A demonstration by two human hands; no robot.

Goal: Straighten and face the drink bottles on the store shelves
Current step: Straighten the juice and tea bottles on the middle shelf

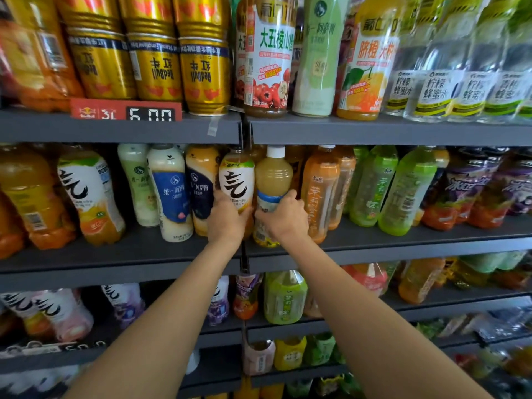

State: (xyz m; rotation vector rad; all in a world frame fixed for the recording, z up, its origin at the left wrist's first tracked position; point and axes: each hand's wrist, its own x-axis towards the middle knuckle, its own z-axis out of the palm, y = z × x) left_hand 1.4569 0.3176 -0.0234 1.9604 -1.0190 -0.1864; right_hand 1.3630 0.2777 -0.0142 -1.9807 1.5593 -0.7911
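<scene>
Hands: both reach to the middle shelf [172,249], side by side, each on its own bottle.
Left hand: the left hand [227,218] wraps round the low part of the white bottle [236,180], the one with the big black brush mark. Fingers curl round it from the left side.
Right hand: the right hand [283,216] grips the yellow bottle [273,180] with the white cap. Fingers go round its blue and white label, thumb on the near side.
Where the bottles are: both stand at the front of the middle shelf, right where the black post [244,133] splits the shelf in two. They touch or nearly touch each other.
Long way: both bottles stand up, cap on top. The white bottle leans a little to the left at the top. The yellow bottle looks close to straight.
Which way from the hands: the bottles are right in the hands, up and ahead of the arms. No reach is left to make.
Faces: the white bottle shows its black mark to the front. The yellow bottle's label is mostly hidden by fingers, so I cannot tell if it faces front.
Next move, my guess: turn each bottle about its standing line, then set it straight.
Neighbors: a dark blue bottle [201,191] sits just left, an orange bottle [319,194] just right. A wide turn could bump them.
</scene>
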